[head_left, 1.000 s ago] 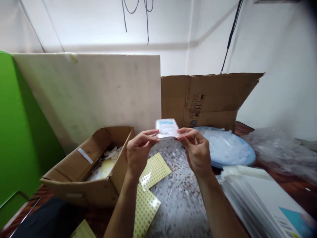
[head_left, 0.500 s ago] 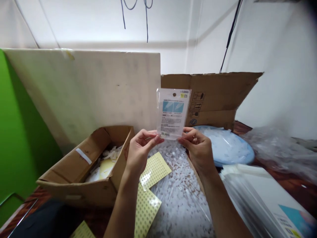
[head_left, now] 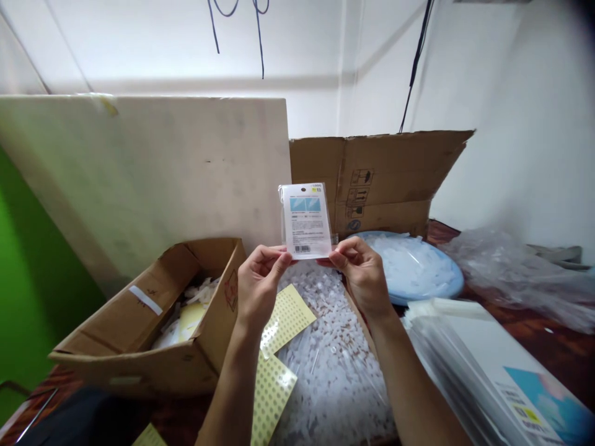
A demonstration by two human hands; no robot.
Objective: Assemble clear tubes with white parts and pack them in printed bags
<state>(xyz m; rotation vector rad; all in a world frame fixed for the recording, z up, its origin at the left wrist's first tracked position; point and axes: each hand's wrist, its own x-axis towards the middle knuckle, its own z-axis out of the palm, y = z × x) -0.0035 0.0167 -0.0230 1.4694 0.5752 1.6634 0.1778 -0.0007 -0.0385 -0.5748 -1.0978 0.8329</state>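
Between my two hands stands a small clear packet (head_left: 305, 224) with a printed backing card, its text, two blue pictures and a barcode facing me. My left hand (head_left: 263, 285) pinches its lower left corner between thumb and fingers. At the lower right corner my right hand (head_left: 360, 275) pinches it the same way. Below the hands lies a spread of small white plastic pieces (head_left: 332, 359). Two yellow sheets of round clear stickers, an upper sheet (head_left: 288, 316) and a lower sheet (head_left: 274, 396), rest at its left side, partly hidden by my left forearm.
An open cardboard box (head_left: 134, 365) with paper scraps stands at left. A blue basin (head_left: 453, 282) of translucent pieces sits behind my right hand. Stacked packaging cards (head_left: 469, 334) lie at right, with crumpled clear plastic (head_left: 515, 266) beyond. A large cardboard flap (head_left: 395, 167) rises behind.
The packet has come down slightly and its top now leans away from me. Both hands still pinch its lower corners. The whole view has shifted a little.
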